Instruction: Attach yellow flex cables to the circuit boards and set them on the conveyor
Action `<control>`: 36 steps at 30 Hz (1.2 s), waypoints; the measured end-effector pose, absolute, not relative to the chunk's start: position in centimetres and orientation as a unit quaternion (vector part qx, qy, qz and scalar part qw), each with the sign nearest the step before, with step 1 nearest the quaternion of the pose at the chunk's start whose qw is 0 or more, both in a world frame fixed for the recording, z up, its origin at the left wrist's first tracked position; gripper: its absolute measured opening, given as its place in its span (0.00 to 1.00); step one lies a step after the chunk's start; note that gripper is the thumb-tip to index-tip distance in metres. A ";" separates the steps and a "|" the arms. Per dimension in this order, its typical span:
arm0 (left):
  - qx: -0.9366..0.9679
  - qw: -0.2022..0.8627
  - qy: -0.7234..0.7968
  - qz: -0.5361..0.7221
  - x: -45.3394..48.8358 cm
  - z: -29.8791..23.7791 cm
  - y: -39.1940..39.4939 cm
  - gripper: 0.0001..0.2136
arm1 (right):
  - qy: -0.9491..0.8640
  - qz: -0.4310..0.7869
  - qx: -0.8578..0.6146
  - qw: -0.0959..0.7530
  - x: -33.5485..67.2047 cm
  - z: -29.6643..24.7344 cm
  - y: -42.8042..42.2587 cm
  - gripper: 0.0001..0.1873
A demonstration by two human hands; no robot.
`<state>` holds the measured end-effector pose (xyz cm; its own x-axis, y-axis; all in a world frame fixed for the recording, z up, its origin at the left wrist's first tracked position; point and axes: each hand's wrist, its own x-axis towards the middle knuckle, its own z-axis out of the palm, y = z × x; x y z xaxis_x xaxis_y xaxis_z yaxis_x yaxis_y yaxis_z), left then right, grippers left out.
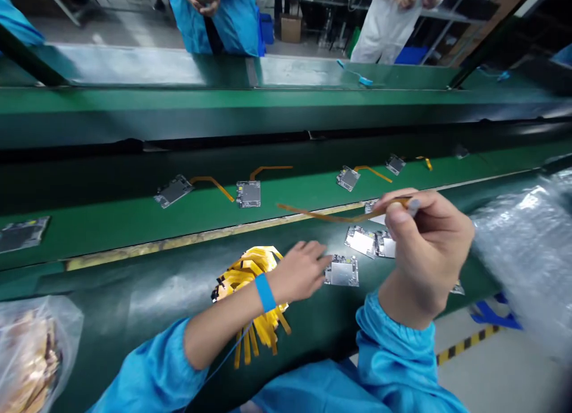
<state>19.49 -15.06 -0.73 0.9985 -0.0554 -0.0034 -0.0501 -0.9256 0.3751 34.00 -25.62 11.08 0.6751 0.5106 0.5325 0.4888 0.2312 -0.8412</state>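
My right hand (424,246) is raised over the near bench, thumb and fingers pinching the end of an orange flex cable (330,217). The cable's long tail points left above the bench edge. My left hand (301,271), a blue wrist strap (266,292) around its wrist, has its fingers apart at the left edge of a circuit board (342,271) lying flat on the bench. Behind that board lie more circuit boards (360,241), partly hidden by my right hand. A pile of yellow flex cables (263,329) sits beneath and beside my left forearm.
Beyond the bench edge, a green conveyor belt (295,192) carries several boards with flex cables attached, such as one board (249,194). A plastic bag (36,353) lies at left, bubble wrap (527,240) at right. Two people (214,14) stand across the line.
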 end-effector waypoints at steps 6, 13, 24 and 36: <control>0.991 0.097 -0.078 -0.043 24.0 -2.4 -20.0 0.24 | -0.378 -0.011 -0.635 0.673 33.6 11.0 -27.3 0.09; 0.998 0.061 -0.032 -0.008 22.8 -0.5 -17.9 0.21 | -0.385 0.030 -0.642 0.663 32.6 9.9 -26.8 0.06; 0.983 0.074 0.167 -0.014 6.4 0.9 -3.9 0.27 | -0.474 0.275 -0.586 0.596 30.7 7.0 -19.9 0.09; 0.918 0.114 0.379 0.017 1.9 -2.0 -4.0 0.08 | -0.615 0.438 -0.573 0.320 25.2 -2.4 -10.3 0.16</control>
<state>1.93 -4.00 -1.98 0.7125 0.6996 -0.0548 0.6917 -0.6871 0.2223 25.16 -10.30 -2.42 -0.1394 0.9843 -0.1086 0.4247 -0.0396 -0.9044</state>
